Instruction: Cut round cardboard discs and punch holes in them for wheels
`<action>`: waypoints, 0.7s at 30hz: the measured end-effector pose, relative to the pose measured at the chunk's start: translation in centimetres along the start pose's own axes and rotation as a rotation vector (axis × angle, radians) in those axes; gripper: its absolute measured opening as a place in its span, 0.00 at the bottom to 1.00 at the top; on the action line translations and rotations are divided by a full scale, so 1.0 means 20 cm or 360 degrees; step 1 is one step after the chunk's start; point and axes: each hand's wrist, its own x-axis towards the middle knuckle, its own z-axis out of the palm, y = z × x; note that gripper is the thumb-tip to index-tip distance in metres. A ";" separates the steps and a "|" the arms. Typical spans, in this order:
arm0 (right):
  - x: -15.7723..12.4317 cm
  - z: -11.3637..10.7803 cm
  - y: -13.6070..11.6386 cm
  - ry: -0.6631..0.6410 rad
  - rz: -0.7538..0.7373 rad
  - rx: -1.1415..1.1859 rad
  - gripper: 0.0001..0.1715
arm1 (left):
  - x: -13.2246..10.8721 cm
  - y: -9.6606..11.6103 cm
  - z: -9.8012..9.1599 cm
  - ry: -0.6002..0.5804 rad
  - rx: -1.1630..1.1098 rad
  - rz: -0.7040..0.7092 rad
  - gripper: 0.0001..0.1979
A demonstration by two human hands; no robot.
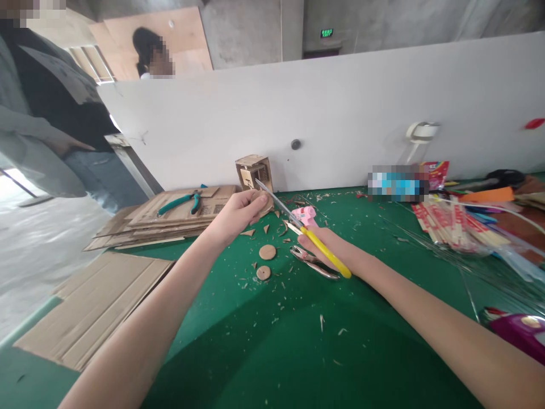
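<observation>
My left hand (238, 213) is closed on a small round piece of cardboard (264, 203), pinched between thumb and fingers above the green table (298, 341). My right hand (327, 247) grips yellow-handled scissors (313, 241); their blades (272, 199) point up and left and reach the cardboard piece. Two cut cardboard discs (267, 251) (263, 272) lie on the table below the hands, among small triangular offcuts. Metal pliers (314, 264) rest just under my right hand.
A pink glue gun (304, 215) and a small cardboard box (254, 172) sit by the white partition (340, 113). Stacked cardboard sheets (170, 218) with green-handled pliers (181, 201) lie left; another sheet (93, 307) nearer. Packets of sticks (451, 224) clutter the right. A person (46, 113) stands at left.
</observation>
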 end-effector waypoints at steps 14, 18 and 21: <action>0.04 -0.01 0.10 -0.0006 0.0020 -0.0216 0.25 | 0.00 0.04 -0.09 -0.0175 0.0136 -0.0133 0.14; 0.04 0.00 0.11 0.0013 0.0014 -0.0293 0.26 | 0.00 0.03 -0.10 -0.0171 0.0176 -0.0120 0.14; 0.05 0.00 0.12 0.0051 0.0008 -0.0363 0.27 | 0.00 0.03 -0.10 -0.0172 0.0189 -0.0133 0.14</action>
